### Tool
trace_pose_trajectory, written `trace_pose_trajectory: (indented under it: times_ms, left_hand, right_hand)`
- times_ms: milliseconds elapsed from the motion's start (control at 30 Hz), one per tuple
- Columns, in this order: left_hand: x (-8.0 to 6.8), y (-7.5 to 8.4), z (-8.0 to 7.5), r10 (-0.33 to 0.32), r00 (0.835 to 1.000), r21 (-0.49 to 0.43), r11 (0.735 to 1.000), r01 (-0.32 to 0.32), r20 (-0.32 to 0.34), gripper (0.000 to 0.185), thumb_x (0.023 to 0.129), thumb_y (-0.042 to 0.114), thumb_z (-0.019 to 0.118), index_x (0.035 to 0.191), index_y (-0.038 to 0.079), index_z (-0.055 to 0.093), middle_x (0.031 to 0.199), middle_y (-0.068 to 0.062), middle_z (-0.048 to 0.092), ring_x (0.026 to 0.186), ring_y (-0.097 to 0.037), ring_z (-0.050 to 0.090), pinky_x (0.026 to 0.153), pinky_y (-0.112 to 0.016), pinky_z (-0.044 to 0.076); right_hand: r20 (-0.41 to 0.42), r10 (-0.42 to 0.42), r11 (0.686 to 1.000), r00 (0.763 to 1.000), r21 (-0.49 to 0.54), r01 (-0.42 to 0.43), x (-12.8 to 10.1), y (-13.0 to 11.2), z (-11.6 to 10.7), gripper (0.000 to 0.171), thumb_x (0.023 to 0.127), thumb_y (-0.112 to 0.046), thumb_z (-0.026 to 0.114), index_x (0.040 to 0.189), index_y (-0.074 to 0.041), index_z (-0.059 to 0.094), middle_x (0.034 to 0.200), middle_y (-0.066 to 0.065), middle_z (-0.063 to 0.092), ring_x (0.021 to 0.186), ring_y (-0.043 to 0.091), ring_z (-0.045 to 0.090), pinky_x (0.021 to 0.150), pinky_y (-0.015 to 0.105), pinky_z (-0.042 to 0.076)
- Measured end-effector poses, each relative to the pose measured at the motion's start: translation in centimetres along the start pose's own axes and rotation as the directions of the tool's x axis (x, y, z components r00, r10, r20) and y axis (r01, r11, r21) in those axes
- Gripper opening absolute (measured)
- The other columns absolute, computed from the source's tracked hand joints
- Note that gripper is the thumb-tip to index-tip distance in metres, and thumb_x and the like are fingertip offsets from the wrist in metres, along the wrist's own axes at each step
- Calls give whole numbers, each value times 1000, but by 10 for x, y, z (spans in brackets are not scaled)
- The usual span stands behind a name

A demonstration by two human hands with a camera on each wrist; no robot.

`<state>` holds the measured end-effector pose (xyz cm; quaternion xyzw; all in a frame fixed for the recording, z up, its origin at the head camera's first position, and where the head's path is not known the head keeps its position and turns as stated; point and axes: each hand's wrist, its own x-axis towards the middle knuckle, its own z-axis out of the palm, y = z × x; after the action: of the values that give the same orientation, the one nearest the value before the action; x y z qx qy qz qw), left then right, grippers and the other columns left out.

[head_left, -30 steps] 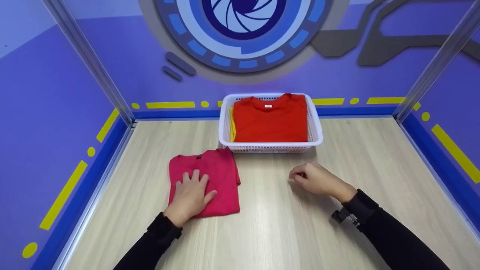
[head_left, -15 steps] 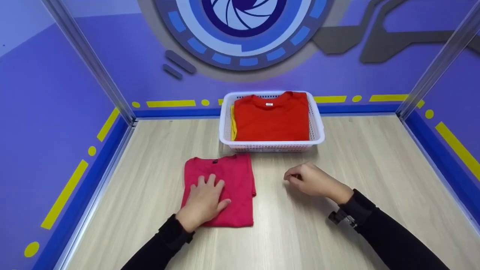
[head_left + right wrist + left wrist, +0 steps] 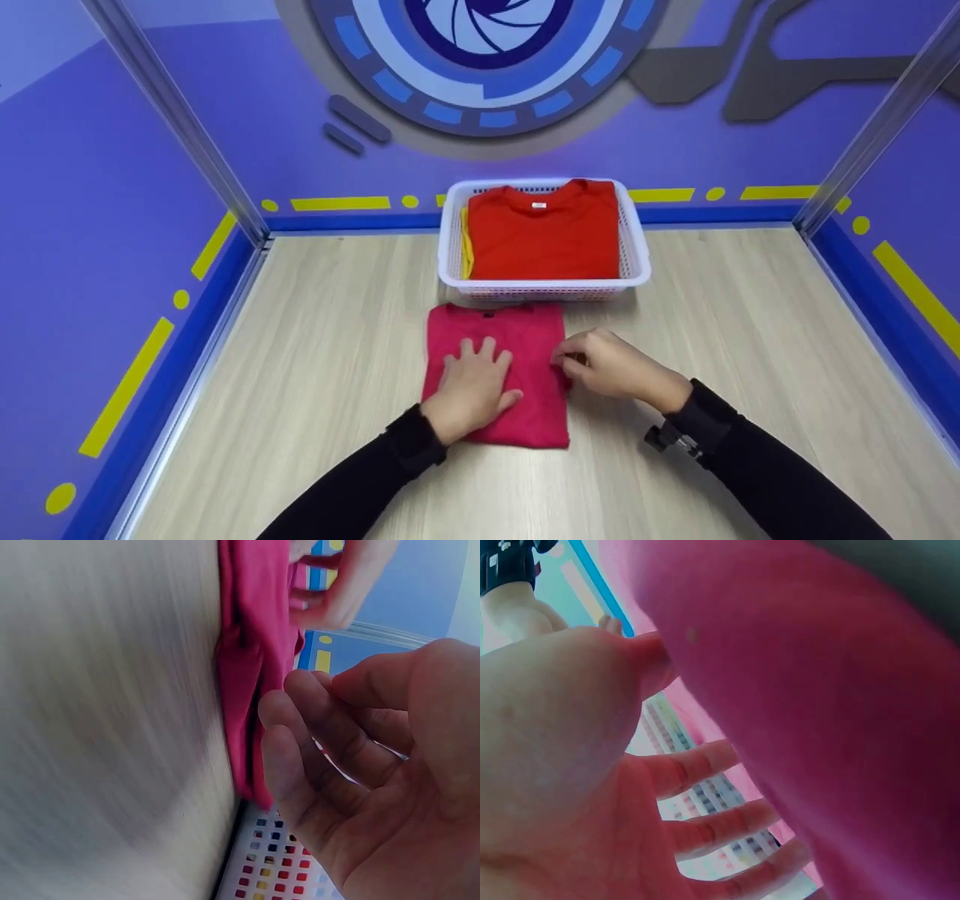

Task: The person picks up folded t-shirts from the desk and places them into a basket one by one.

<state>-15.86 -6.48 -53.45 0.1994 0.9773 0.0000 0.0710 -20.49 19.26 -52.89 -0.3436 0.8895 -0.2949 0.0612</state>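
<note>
A folded pink shirt [image 3: 517, 337] lies on the wooden table just in front of a white basket [image 3: 636, 259]. My left hand [image 3: 474, 382] lies flat on the shirt with straight, spread fingers. My right hand [image 3: 611, 367] rests at the shirt's right edge, its loosely curled fingertips touching the folded fabric there. In the right wrist view those bent fingers [image 3: 289, 735] sit against the pink shirt [image 3: 251, 652], with no pinch visible. The left wrist view shows my open palm [image 3: 570, 787] over the pink shirt [image 3: 817, 690]. A folded red shirt [image 3: 544, 232] fills the basket.
A yellow garment [image 3: 465, 251] shows along the basket's left inner side, under the red shirt. Purple walls and two slanted metal posts [image 3: 172, 120] enclose the table on the left, back and right. Bare wood [image 3: 315, 315] lies on both sides of the hands.
My left hand has slid the pink shirt to the right, from the left of the table to in front of the basket. My right hand, which moved slightly left, now meets the shirt's edge.
</note>
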Motion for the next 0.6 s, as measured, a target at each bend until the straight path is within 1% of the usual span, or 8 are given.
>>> trace_pose_trajectory:
  times_ms: [100, 200, 300, 433, 500, 533, 600]
  left_hand:
    - [10, 15, -1, 14, 1000, 32, 999, -14, -3, 66, 104, 64, 67, 151, 17, 62, 149, -15, 59, 133, -43, 58, 94, -62, 62]
    - [20, 29, -3, 30, 999, 41, 999, -30, -16, 66, 104, 66, 66, 148, 18, 63, 148, -14, 60, 131, -43, 59, 93, -61, 62]
    - [27, 40, -4, 49, 998, 62, 997, -47, -25, 66, 103, 68, 65, 147, 19, 64, 146, -12, 61, 131, -42, 59, 92, -60, 63]
    - [31, 48, -4, 96, 995, 82, 992, -94, -25, 69, 102, 74, 61, 146, 21, 64, 144, -10, 61, 130, -40, 60, 93, -58, 63]
    - [31, 47, -5, 131, 991, 55, 990, -130, -8, 71, 103, 75, 59, 147, 20, 64, 145, -11, 61, 130, -38, 59, 95, -58, 63]
    - [32, 45, -6, 151, 989, 24, 988, -151, 8, 72, 103, 76, 57, 149, 20, 63, 146, -11, 60, 132, -38, 58, 98, -58, 62]
    - [34, 35, -11, 183, 983, -83, 980, -180, 29, 71, 107, 72, 54, 153, 19, 62, 151, -13, 60, 137, -38, 58, 107, -58, 59]
  right_hand:
    - [-13, -10, 1000, 1000, -26, 10, 1, 1, 1, 16, 102, -4, 71, 107, -6, 86, 94, 1, 82, 85, 12, 73, 80, 32, 63]
    - [-17, -12, 999, 1000, -39, 11, 1, 5, 2, 16, 102, -4, 71, 109, -5, 86, 102, 5, 85, 94, 19, 78, 87, 39, 65]
    - [-4, 11, 999, 1000, -45, -11, 0, 12, 2, 16, 102, -5, 71, 110, -5, 85, 105, 6, 85, 99, 24, 79, 92, 45, 65]
    - [27, 60, 996, 998, -67, -58, -4, 22, 1, 14, 102, -7, 73, 108, -7, 86, 103, 5, 85, 98, 24, 78, 92, 46, 64]
    - [38, 81, 995, 996, -67, -78, -6, 26, -2, 14, 102, -8, 73, 107, -8, 86, 101, 4, 85, 96, 22, 77, 90, 45, 64]
    - [39, 97, 993, 995, -64, -94, -8, 28, -4, 14, 102, -8, 73, 107, -8, 86, 101, 3, 85, 96, 21, 77, 89, 44, 64]
    - [13, 130, 990, 991, -64, -129, -10, 31, -10, 14, 103, -9, 73, 106, -8, 86, 101, 4, 84, 96, 21, 75, 88, 42, 63]
